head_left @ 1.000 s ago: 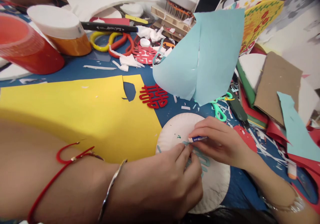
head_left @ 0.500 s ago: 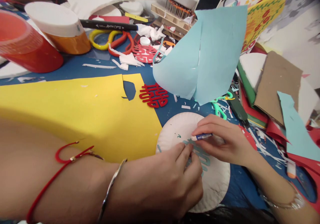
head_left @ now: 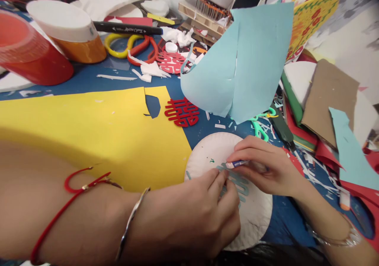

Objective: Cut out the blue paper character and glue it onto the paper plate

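A white paper plate point(head_left: 207, 145) with a fluted rim lies in front of me. On it is a light blue paper cutout point(head_left: 243, 187), partly hidden under my hands. My left hand point(head_left: 204, 214) is closed, its fingertips pinched together at the cutout's edge. Between the thumb and fingers of my right hand point(head_left: 266, 165) is a small white-tipped stick with a blue wrapper point(head_left: 236, 163); its tip is beside my left fingertips, over the cutout. A small dark green scrap or mark point(head_left: 212, 161) shows on the plate.
Yellow paper point(head_left: 103, 131) with a hole lies left, beside a red cutout point(head_left: 182, 112). A curved light blue sheet point(head_left: 251, 64) stands behind the plate. Jars point(head_left: 32, 56), yellow-and-red scissors point(head_left: 118, 53) and a black marker point(head_left: 127, 28) are at back left; cardboard point(head_left: 330, 100) is at right.
The wrapped stick has tilted slightly in my right hand, and its tip has shifted very little. My left hand stays in nearly the same place.
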The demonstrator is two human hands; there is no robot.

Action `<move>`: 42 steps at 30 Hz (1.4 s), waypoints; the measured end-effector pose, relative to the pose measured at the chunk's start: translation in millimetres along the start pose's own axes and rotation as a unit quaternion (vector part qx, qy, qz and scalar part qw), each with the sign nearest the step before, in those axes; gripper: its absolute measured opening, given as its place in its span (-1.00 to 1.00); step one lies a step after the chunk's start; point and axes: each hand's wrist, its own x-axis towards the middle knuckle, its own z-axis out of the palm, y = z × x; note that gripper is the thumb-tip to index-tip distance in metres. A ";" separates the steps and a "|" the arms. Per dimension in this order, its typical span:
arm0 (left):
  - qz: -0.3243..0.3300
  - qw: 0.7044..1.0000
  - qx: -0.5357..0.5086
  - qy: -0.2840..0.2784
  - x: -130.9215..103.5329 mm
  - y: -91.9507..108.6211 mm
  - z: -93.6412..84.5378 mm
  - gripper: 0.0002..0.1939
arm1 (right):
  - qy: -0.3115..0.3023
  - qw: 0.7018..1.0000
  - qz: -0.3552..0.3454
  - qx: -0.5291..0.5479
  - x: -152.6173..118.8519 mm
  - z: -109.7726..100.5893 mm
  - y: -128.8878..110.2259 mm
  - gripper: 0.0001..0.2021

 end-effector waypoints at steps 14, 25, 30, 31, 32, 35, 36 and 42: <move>-0.007 1.000 -0.005 0.004 -1.0 1.4 -0.8 -0.70 | 0.030 0.999 0.029 -0.021 -0.4 -3.4 -3.1 -0.87; -0.007 1.000 -0.004 0.002 -1.0 0.3 -0.8 -0.71 | 0.016 0.998 0.002 -0.056 -3.5 0.3 0.7 -0.89; -0.002 1.000 0.001 0.010 -0.1 0.1 -0.8 -0.73 | 0.003 0.998 0.002 -0.066 -4.5 -0.8 1.3 -0.88; -0.001 1.000 0.000 0.009 0.2 0.1 -1.0 -0.73 | 0.005 0.998 0.003 -0.067 -4.7 -0.8 1.2 -0.89; 0.000 1.000 0.000 0.008 0.4 0.1 -1.3 -0.73 | 0.005 0.998 0.001 -0.065 -4.8 -0.7 1.1 -0.90; -0.003 1.000 0.001 0.002 1.0 -0.2 -2.1 -0.72 | -0.002 0.998 -0.005 -0.064 -5.3 -0.6 0.6 -0.90; -0.002 1.000 0.002 0.004 1.1 -0.4 -2.1 -0.72 | -0.003 0.998 -0.004 -0.069 -5.4 -0.6 0.4 -0.90; 0.000 1.000 0.005 0.011 -0.7 -0.2 -1.2 -0.69 | -0.002 0.998 -0.003 -0.063 -5.1 -0.4 0.2 -0.89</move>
